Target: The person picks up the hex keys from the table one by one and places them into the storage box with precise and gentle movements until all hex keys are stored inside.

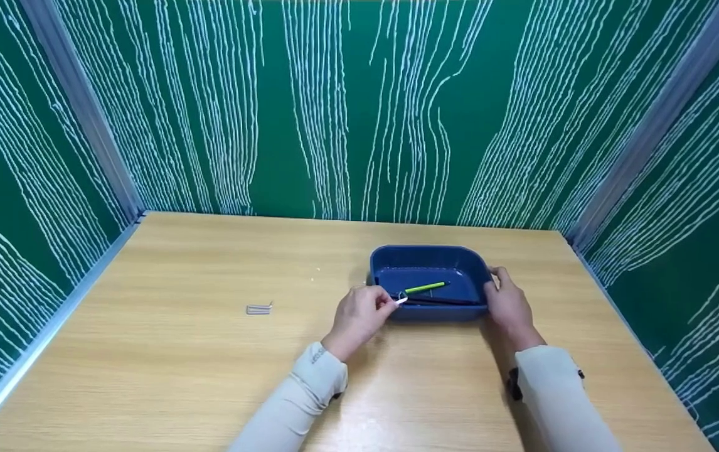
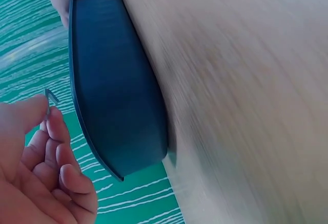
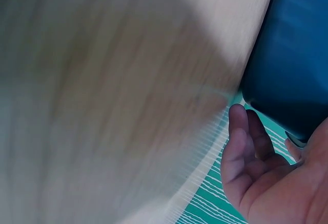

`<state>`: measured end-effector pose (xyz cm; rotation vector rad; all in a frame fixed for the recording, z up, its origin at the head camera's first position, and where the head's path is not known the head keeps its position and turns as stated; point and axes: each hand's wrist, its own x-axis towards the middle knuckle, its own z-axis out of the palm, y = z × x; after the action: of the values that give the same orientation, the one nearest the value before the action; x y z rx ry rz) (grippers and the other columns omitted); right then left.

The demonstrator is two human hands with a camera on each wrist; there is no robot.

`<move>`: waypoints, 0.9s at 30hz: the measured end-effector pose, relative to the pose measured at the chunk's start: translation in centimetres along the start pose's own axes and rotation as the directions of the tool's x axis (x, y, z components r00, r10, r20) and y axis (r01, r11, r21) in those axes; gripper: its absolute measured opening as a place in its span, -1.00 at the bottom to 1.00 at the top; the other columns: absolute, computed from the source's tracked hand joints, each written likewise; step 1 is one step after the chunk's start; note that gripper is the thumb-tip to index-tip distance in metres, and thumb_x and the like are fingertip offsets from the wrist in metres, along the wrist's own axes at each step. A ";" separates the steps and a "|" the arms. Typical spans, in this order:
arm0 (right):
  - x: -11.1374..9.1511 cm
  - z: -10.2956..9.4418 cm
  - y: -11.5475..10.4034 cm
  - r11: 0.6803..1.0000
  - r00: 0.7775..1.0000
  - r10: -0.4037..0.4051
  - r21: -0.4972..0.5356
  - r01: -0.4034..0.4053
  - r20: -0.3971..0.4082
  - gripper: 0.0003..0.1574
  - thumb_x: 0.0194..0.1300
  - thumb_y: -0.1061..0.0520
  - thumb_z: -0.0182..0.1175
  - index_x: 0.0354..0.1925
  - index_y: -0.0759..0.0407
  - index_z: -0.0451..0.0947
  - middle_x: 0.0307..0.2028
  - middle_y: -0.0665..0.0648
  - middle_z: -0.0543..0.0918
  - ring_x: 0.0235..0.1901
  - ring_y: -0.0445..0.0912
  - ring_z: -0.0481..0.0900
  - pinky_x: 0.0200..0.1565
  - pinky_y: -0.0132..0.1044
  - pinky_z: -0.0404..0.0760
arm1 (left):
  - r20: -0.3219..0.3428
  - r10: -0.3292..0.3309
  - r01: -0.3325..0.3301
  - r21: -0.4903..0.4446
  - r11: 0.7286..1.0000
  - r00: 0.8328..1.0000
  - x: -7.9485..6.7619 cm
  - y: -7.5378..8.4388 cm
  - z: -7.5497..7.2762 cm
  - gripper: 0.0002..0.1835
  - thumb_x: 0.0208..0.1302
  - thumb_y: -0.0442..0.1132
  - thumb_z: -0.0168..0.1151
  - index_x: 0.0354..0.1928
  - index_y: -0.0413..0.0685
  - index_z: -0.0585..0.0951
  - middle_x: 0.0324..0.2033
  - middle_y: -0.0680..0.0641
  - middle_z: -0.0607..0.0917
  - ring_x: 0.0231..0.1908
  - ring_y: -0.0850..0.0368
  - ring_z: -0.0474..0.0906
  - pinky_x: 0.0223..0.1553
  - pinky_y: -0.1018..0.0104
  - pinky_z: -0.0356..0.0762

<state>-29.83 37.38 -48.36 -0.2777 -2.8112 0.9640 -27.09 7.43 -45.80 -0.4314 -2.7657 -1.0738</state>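
A dark blue plastic bin [image 1: 438,314] stands on the table. My left hand [image 1: 364,314] is at its near left corner, over the rim. Between thumb and index finger it pinches a small bent metal hex key [image 2: 51,99], whose hooked end sticks up past the fingertips; its other fingers are loosely curled. My right hand [image 1: 513,309] grips the bin's right wall, thumb at the rim and fingers along the outside. Inside the bin lie a lime-green pen [image 1: 425,287] and a long dark stick-like item [image 1: 441,301] along the near wall.
Several grey hex keys [image 1: 259,309] lie together on the wooden table [image 1: 165,364], left of the bin. Tiny white bits [image 1: 315,274] are scattered behind my left hand. Green panels [image 1: 372,125] with white wavy lines close off the back and both sides.
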 end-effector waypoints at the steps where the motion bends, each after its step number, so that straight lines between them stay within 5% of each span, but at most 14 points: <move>1: 0.0 0.0 0.0 1.000 1.000 0.006 0.002 -0.006 0.009 -0.47 0.33 -0.10 -0.35 0.23 -0.04 0.08 0.17 0.35 0.28 0.08 0.21 0.33 -0.03 0.15 0.28 | -0.006 -0.001 0.001 0.002 1.000 1.000 0.1 0.1 0.1 -0.85 0.04 0.03 0.19 -0.56 0.20 0.54 -0.61 0.21 0.49 -0.54 0.28 0.37 -0.52 0.45 0.30; 7: 0.0 0.0 -0.2 1.000 1.000 0.016 -0.001 -0.016 0.011 -0.46 0.33 -0.11 -0.35 0.23 -0.04 0.08 0.17 0.35 0.28 0.08 0.21 0.33 -0.03 0.15 0.28 | -0.072 0.037 -0.032 0.072 0.997 0.997 0.8 0.3 0.5 -0.92 0.03 -0.10 0.18 -0.55 0.16 0.58 -0.59 0.20 0.56 -0.48 0.26 0.42 -0.43 0.42 0.35; 16: 0.0 -0.1 -0.2 0.999 0.999 0.033 0.007 -0.033 0.033 -0.45 0.33 -0.09 -0.36 0.25 -0.03 0.04 0.20 0.34 0.24 0.14 0.22 0.26 0.04 0.17 0.23 | -0.016 -0.013 0.014 0.056 0.998 1.000 2.2 1.0 1.3 -0.90 0.04 -0.13 0.16 -0.57 0.16 0.60 -0.59 0.21 0.58 -0.51 0.30 0.46 -0.41 0.41 0.42; 22: 0.0 -0.2 -0.3 0.999 0.999 -0.018 -0.039 0.016 -0.035 -0.49 0.31 -0.01 -0.29 0.20 0.02 0.13 0.06 0.43 0.37 -0.02 0.29 0.39 -0.16 0.13 0.33 | -0.050 -0.052 0.056 0.091 0.994 0.997 3.8 0.5 2.3 -0.89 -0.09 -0.15 0.20 -0.67 0.22 0.61 -0.63 0.26 0.59 -0.53 0.33 0.48 -0.49 0.42 0.40; 27: 0.0 -0.1 -0.5 1.000 1.000 0.001 -0.027 -0.001 -0.005 -0.48 0.32 -0.05 -0.32 0.23 0.00 0.09 0.13 0.41 0.31 0.05 0.28 0.34 -0.07 0.15 0.30 | -0.064 -0.107 0.113 0.088 0.990 0.992 4.5 0.0 2.6 -0.92 -0.11 -0.12 0.25 -0.66 0.23 0.63 -0.62 0.25 0.61 -0.52 0.31 0.49 -0.47 0.41 0.40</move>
<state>-29.91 37.06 -47.93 -0.2842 -2.8219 0.9252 -31.46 10.18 -46.62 -0.2338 -2.8005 -0.9613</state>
